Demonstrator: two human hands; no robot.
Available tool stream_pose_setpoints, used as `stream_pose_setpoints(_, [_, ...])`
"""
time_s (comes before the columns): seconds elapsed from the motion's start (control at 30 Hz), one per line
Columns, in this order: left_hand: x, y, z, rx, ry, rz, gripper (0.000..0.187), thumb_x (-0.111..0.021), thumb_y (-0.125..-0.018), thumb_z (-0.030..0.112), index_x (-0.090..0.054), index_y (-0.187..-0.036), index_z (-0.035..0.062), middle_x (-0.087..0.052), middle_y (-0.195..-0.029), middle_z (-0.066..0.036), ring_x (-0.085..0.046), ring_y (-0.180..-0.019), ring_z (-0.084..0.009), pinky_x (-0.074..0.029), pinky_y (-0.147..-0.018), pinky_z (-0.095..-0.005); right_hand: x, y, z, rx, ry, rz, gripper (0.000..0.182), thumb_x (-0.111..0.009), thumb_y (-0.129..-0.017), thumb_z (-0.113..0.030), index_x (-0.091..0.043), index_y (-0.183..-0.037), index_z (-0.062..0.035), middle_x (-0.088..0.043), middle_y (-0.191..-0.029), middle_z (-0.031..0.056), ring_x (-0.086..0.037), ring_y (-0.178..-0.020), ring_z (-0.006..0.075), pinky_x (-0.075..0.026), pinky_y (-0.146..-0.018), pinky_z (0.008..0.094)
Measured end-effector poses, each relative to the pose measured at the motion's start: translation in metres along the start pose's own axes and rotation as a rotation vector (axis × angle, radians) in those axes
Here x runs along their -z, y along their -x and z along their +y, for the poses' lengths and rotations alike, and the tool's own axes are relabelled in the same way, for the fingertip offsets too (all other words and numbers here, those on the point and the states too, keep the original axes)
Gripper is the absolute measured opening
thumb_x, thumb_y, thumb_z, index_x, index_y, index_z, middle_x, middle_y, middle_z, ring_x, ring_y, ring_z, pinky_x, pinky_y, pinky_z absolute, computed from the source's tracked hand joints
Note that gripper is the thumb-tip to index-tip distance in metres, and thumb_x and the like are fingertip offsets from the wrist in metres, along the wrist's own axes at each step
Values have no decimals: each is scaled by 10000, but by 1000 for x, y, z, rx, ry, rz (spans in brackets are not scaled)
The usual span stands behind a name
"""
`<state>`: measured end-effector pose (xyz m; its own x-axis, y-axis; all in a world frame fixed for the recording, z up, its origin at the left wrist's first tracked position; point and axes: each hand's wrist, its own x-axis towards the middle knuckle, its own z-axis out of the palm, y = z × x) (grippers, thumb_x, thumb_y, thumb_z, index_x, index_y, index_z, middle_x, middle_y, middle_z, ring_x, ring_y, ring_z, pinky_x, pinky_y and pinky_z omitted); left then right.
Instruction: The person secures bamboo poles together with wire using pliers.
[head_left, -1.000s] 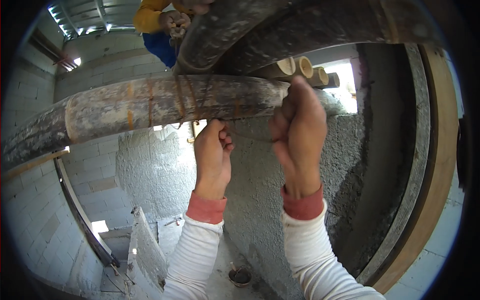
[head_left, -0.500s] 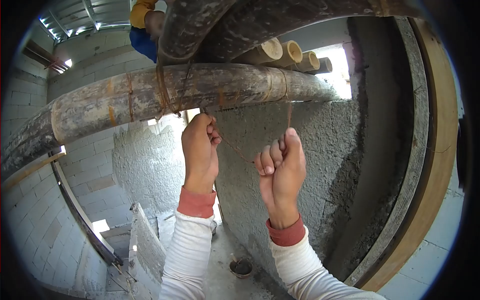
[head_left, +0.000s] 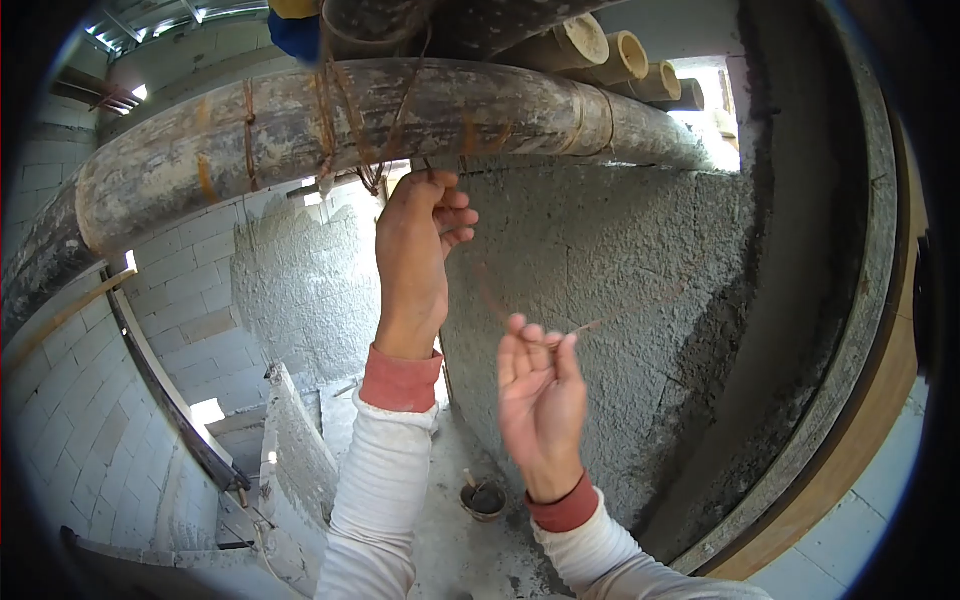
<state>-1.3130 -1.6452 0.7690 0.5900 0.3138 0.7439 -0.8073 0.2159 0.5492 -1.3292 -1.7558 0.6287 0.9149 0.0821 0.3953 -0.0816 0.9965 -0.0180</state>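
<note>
A thick, stained bamboo pole (head_left: 330, 115) crosses overhead. Just beneath it my left hand (head_left: 412, 262) is raised, thumb and forefinger pinched at a strand while the other fingers curl loosely. Lower and to the right, my right hand (head_left: 543, 400) pinches a thin brown twine (head_left: 590, 327) between thumb and fingertips. The twine's free end trails off to the right, blurred by motion, and a faint stretch runs up toward my left hand. Beside my left hand, brown lashings (head_left: 372, 175) loop around the pole and hang below it.
Cut bamboo ends (head_left: 628, 57) lie on the pole near a bright opening. A rough plastered wall (head_left: 600, 240) stands ahead, with a timber frame (head_left: 800, 470) at the right. On the floor below sits a bucket (head_left: 483, 502). Another person's blue garment (head_left: 296, 38) shows at the top.
My right hand has dropped lower, and the twine that ran up from it to the pole now swings loose to the right. The pole appears higher in view.
</note>
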Motion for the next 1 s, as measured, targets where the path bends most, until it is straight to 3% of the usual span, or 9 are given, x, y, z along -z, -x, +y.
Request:
stream_pose_setpoints(0.03, [-1,0,0,10,8,-7,238,-501,-1024,207,-646,-1116,42,-644,-859,-38,-639,-757,-144,-498,-693,-283,8,2,7,-54,-1,-34,314,-393,-1134,-302,-550,-987,-73,-678,-1139,116,-598,-1262,269,-491,-1100,401])
stream_pose_setpoints(0.13, [-3,5,2,20,110,-26,240,-482,-1056,204,-642,-1110,33,-617,-834,-27,-600,-666,-125,-460,-573,-268,6,5,23,-193,51,84,291,-397,-1134,-315,-535,-1017,-86,-663,-1233,175,-583,-1292,300,-447,-1150,422])
stream_pose_setpoints(0.17, [-3,8,6,26,121,-19,241,-471,-1079,191,-637,-1106,19,-538,-752,12,-469,-528,-74,-331,-447,-247,14,-1,26,-244,62,58,255,-399,-1130,-286,-539,-1055,-87,-653,-1297,186,-596,-1285,295,-486,-1093,413])
stream_pose_setpoints(0.27, [5,8,10,-25,-27,-2,229,-477,-1070,158,-620,-1158,2,-391,-675,60,-292,-490,-35,-215,-423,-230,17,-11,16,-409,374,57,255,-436,-1110,-284,-544,-1131,-55,-685,-1217,199,-688,-1121,289,-573,-902,375])
stream_pose_setpoints(0.37, [14,3,14,-20,-118,22,214,-478,-1069,133,-634,-1133,2,-309,-631,86,-222,-468,-22,-167,-423,-237,19,-5,-4,-341,643,-5,303,-479,-1082,-286,-584,-1129,-5,-731,-1016,185,-736,-820,247,-579,-656,328])
stream_pose_setpoints(0.5, [12,2,9,-106,-290,74,236,-485,-1082,160,-663,-1091,6,-305,-580,105,-210,-454,-13,-164,-426,-238,16,6,-24,-157,937,-140,338,-504,-1068,-266,-660,-945,7,-671,-674,87,-623,-507,145,-481,-464,250])
stream_pose_setpoints(0.67, [17,6,-3,-264,-398,80,263,-505,-1078,162,-719,-1050,13,-412,-602,88,-308,-500,-2,-219,-472,-231,-3,-32,-74,585,1070,-164,333,-478,-1088,-242,-660,-932,-11,-651,-668,51,-593,-511,97,-444,-456,201])
stream_pose_setpoints(0.83, [16,12,-5,-293,-353,58,274,-505,-1092,192,-710,-1048,16,-392,-585,96,-304,-495,0,-221,-473,-234,-55,-70,-83,669,1003,-319,216,-555,-1051,-158,-708,-1058,-6,-708,-829,59,-673,-679,111,-524,-579,215])
stream_pose_setpoints(1.0, [14,7,-9,-298,-383,77,279,-510,-1098,218,-691,-1046,12,-365,-566,94,-288,-465,0,-196,-440,-239,-94,-101,-39,749,1356,-534,285,-639,-983,-122,-683,-1177,83,-768,-1002,162,-743,-926,181,-575,-822,319])
